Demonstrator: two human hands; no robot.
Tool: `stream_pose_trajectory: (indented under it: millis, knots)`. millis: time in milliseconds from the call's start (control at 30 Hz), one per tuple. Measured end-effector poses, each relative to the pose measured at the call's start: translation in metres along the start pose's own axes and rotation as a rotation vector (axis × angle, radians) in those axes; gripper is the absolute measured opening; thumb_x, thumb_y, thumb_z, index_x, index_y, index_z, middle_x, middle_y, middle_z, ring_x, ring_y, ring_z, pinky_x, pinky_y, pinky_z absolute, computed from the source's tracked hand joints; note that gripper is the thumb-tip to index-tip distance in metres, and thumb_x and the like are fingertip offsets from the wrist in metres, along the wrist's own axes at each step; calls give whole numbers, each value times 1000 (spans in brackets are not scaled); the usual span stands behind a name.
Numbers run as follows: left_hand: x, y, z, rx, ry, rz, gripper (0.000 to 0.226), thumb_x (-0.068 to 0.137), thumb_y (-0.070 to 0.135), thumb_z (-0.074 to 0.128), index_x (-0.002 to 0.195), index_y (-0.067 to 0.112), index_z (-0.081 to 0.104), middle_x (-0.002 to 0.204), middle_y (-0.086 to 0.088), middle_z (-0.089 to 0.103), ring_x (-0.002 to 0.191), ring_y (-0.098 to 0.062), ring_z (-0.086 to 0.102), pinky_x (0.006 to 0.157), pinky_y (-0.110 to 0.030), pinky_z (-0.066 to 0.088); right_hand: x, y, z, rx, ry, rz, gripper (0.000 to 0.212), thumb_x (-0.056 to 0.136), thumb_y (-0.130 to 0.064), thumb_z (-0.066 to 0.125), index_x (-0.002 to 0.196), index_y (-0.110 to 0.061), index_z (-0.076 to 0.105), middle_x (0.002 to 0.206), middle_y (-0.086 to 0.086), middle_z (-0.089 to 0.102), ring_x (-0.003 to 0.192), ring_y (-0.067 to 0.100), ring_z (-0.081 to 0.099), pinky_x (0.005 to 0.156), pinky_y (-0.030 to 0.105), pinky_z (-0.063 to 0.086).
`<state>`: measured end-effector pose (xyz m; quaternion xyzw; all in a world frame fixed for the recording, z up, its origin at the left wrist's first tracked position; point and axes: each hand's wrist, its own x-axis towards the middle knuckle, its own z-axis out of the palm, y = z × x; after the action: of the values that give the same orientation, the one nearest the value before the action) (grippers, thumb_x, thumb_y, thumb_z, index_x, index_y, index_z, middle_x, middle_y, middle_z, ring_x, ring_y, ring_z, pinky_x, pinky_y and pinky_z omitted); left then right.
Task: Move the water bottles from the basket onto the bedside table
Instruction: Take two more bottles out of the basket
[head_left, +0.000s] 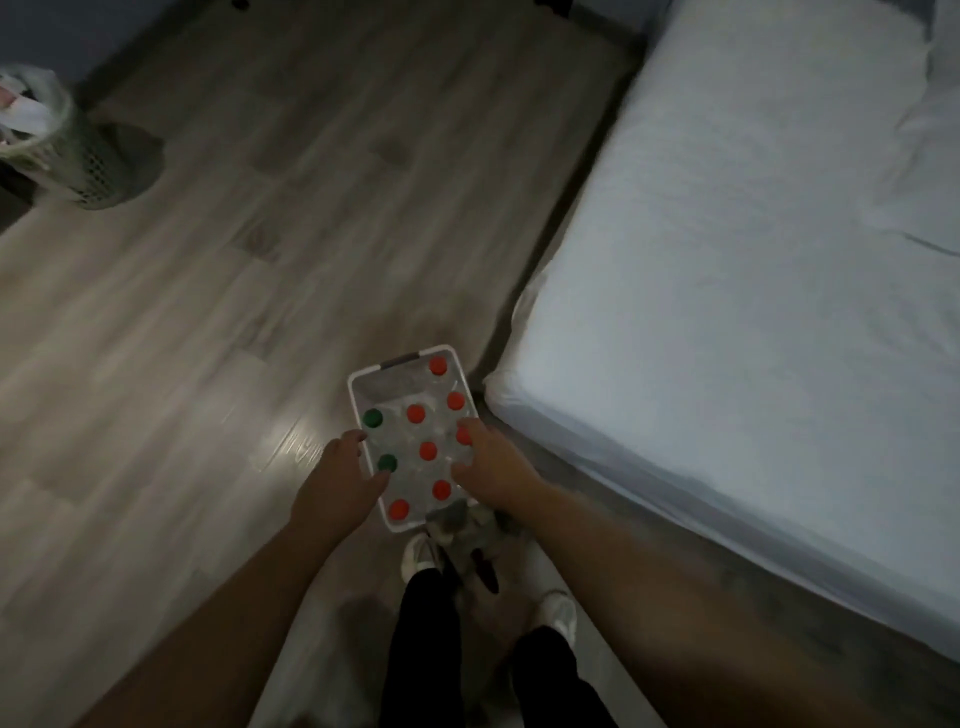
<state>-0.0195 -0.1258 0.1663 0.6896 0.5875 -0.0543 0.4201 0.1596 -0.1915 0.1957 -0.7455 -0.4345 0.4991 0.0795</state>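
A white plastic basket (355, 387) is in front of me, just off the bed's near corner. Several clear water bottles stand upright in it, most with red caps (428, 450) and two with green caps (373, 418). My left hand (340, 480) holds the basket's left rim, its fingers curled over the edge beside a green cap. My right hand (493, 467) holds the right rim next to a red cap. In the blurred, dim view I cannot tell whether the basket is lifted or resting on the floor. No bedside table is in view.
A bed with a white sheet (727, 260) fills the right side. Grey wood-look floor (311, 182) stretches ahead and to the left. A green perforated waste bin (78, 156) with a liner stands at the far left. My feet in white shoes (423, 553) are below the basket.
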Motion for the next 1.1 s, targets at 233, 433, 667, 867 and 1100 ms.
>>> stream_pose_trajectory:
  millis: [233, 433, 667, 867, 1100]
  knots:
    - [112, -44, 44, 37, 10, -7, 62, 83, 29, 65, 134, 13, 34, 127, -13, 44, 108, -29, 54, 76, -33, 40, 119, 28, 51, -30, 47, 94, 36, 92, -29, 51, 126, -25, 41, 122, 1, 52, 107, 21, 56, 89, 32, 45]
    - [169, -68, 75, 173, 54, -28, 68, 82, 35, 65, 137, 17, 29, 122, -10, 45, 93, -21, 55, 69, -32, 47, 186, 49, 79, -101, 86, 51, 44, 91, -29, 53, 132, -26, 37, 123, 0, 51, 109, 20, 54, 88, 30, 41]
    - [191, -87, 87, 320, 5, 58, 73, 84, 49, 56, 143, 29, 19, 96, 0, 62, 71, -11, 56, 54, -24, 43, 220, 53, 92, -170, 35, 32, 38, 92, -26, 53, 128, -20, 43, 120, 10, 54, 103, 26, 56, 87, 35, 44]
    - [206, -88, 86, 322, -48, 70, 41, 89, 44, 53, 126, 27, 49, 81, 5, 65, 69, -12, 60, 65, -29, 54, 240, 58, 93, -204, -32, -34, 26, 92, -21, 54, 116, -12, 52, 98, 8, 58, 94, 28, 61, 71, 15, 41]
    - [198, -89, 78, 256, -38, 106, 8, 90, 40, 50, 92, 35, 56, 65, 10, 59, 59, -6, 58, 51, -21, 41, 237, 58, 93, -193, 29, 38, 25, 90, -25, 52, 114, -17, 57, 104, 4, 64, 94, 23, 62, 83, 34, 49]
